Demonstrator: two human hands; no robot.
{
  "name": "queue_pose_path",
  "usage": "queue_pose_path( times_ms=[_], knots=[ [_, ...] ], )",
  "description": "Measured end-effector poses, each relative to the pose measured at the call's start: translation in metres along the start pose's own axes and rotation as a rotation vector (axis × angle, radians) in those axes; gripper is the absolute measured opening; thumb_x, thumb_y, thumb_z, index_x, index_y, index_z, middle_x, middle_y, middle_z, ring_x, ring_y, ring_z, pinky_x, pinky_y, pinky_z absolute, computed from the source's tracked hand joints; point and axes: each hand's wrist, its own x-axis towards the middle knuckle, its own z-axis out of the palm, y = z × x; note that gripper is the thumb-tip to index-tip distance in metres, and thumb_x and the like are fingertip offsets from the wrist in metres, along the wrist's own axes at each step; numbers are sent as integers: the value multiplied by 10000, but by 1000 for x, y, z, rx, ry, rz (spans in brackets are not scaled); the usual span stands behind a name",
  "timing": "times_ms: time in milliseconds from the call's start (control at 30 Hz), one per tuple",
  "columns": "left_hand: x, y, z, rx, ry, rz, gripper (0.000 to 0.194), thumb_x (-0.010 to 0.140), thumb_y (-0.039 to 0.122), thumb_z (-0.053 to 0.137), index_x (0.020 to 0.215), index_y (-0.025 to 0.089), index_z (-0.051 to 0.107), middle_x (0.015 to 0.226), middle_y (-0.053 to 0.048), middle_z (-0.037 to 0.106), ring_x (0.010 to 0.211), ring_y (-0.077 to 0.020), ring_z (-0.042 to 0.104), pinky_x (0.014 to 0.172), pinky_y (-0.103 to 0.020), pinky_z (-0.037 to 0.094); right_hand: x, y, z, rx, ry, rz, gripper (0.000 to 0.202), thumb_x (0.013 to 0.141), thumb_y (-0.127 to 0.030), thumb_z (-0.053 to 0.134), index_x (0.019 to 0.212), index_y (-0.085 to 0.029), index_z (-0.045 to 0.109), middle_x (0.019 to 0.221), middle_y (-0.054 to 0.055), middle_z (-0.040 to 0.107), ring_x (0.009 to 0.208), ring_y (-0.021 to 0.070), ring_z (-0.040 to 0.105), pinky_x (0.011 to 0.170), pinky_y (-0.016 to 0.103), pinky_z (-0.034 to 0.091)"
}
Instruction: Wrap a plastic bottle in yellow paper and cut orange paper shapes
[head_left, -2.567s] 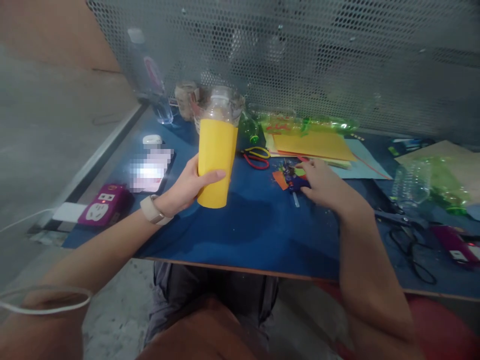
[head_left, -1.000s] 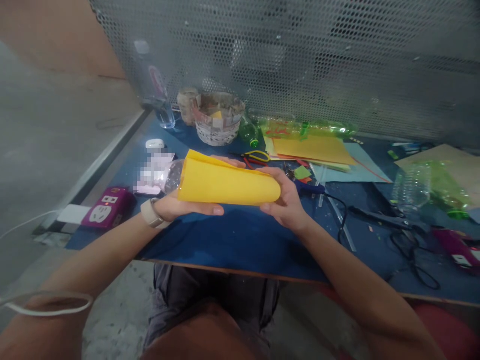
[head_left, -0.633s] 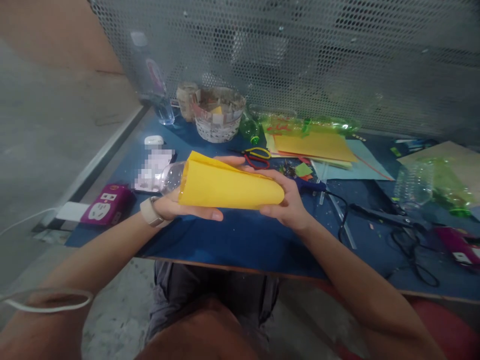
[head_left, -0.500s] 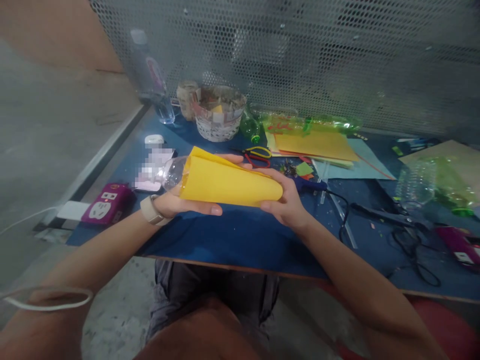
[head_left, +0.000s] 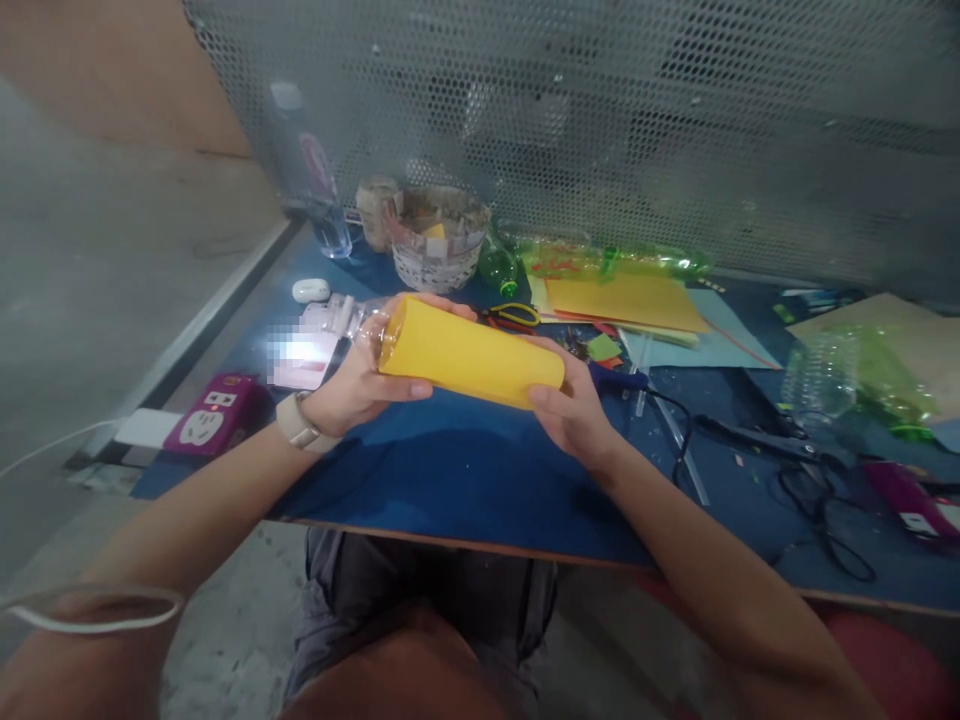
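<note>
A sheet of yellow paper point(head_left: 469, 350) is wrapped round a clear plastic bottle point(head_left: 367, 320), whose bare end sticks out at the left. My left hand point(head_left: 367, 385) is closed round the bottle and the paper's left edge, thumb in front. On the right end, my right hand point(head_left: 566, 400) grips the yellow paper, with its thumb on the near side and fingers behind. The bottle's other end is hidden inside the paper. Both hands hold the roll level above the blue table point(head_left: 465, 490).
Behind stand a paper-woven basket point(head_left: 439, 255) and a tall water bottle point(head_left: 322, 190). Yellow-handled scissors point(head_left: 517, 314) lie past the roll. At right are coloured paper sheets point(head_left: 630, 303), a blue glue gun point(head_left: 619, 380) and cords. A purple power socket point(head_left: 217, 412) sits at left.
The yellow paper now lies closer round the bottle; its loose upper flap no longer shows. My left hand has shifted slightly up and right with the paper's left end.
</note>
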Motion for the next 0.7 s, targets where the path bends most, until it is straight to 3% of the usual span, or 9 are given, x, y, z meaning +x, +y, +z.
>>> queue_pose_path(
  times_ms=[233,400,467,600,700],
  knots=[
    [-3,11,10,-35,53,-125,755,752,380,1105,1401,291,728,1582,-116,762,1599,-414,645,1330,-584,569,-1,2,-7,-114,-21,-74,955,688,-572,1093,1547,-344,743,1499,94,799,1329,355,793,1155,536,677],
    [-7,-4,15,-85,131,-208,901,803,412,1083,1588,287,659,1628,-153,732,1531,-395,697,1287,-573,602,-2,7,-2,-260,-14,-217,1057,792,-643,1048,1701,-330,610,1612,139,759,1479,387,750,1225,581,653],
    [-9,-14,18,-84,191,-272,902,826,449,1074,1603,249,662,1555,-171,774,1479,-388,732,1274,-567,609,-5,9,2,-395,8,-364,1013,863,-577,1027,1735,-321,578,1630,152,753,1535,392,720,1249,595,641],
    [-12,-26,25,-125,205,-410,779,915,475,1025,1572,230,684,1488,-172,811,1393,-369,782,1195,-535,654,-9,11,4,-762,56,-663,766,963,-306,962,1672,-335,675,1612,120,777,1529,377,733,1338,623,579],
    [-11,-27,26,-161,208,-430,725,934,479,1014,1539,247,690,1465,-154,820,1333,-341,811,1120,-492,687,-7,12,0,-913,-7,-776,756,1002,-216,882,1706,-367,653,1602,82,787,1547,381,720,1346,662,574]
  ],
)
